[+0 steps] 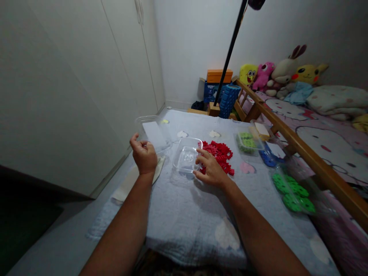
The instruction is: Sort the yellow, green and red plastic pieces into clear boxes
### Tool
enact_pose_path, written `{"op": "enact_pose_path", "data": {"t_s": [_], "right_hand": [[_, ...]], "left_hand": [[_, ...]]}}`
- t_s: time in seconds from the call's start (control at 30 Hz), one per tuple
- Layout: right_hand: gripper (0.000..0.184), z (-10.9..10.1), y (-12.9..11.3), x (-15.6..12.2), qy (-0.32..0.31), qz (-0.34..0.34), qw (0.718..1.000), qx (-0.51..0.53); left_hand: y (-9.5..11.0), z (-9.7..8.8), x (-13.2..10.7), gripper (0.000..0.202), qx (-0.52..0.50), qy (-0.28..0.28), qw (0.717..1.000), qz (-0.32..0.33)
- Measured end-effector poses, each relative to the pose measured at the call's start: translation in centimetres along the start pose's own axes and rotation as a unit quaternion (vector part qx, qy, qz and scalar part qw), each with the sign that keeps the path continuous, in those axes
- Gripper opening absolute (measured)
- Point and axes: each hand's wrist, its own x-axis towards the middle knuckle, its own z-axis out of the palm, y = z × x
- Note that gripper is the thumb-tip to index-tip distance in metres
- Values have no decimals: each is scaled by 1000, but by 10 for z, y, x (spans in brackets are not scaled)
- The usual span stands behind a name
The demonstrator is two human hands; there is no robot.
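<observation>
My left hand is raised at the table's left side, its fingers loosely curled and apart, with nothing visible in them. Just beyond it is a clear plastic lid or tray with a white card. Whether the hand touches it, I cannot tell. My right hand has its fingers spread at the right rim of a clear plastic box, which looks empty. Beside the box lies a heap of red toothed plastic pieces, partly covered by this hand.
A beige cloth or pouch lies under my left forearm. On the right are clear boxes with light green pieces, blue pieces and green pieces. A wooden bed rail borders the table, and a black pole rises behind it.
</observation>
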Motion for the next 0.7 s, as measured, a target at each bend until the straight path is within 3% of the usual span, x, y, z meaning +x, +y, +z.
{"op": "enact_pose_path", "data": {"t_s": [0.27,0.43,0.53,0.63,0.7], "right_hand": [[15,4,-1,0,23,-10,999,25],[16,6,-1,0,32,-14,998,49],[19,0,3,3,72,-8,996,56],[21,-10,12,14,110,27,993,24],[24,-16,18,26,105,87,990,-36]], "left_hand": [[3,3,-1,42,99,-85,991,9],[-8,12,-1,43,104,-151,983,-22],[-15,17,-1,42,118,-172,977,-35],[-16,20,-2,43,157,-194,968,-8],[-15,22,-4,45,187,-209,960,18]]}}
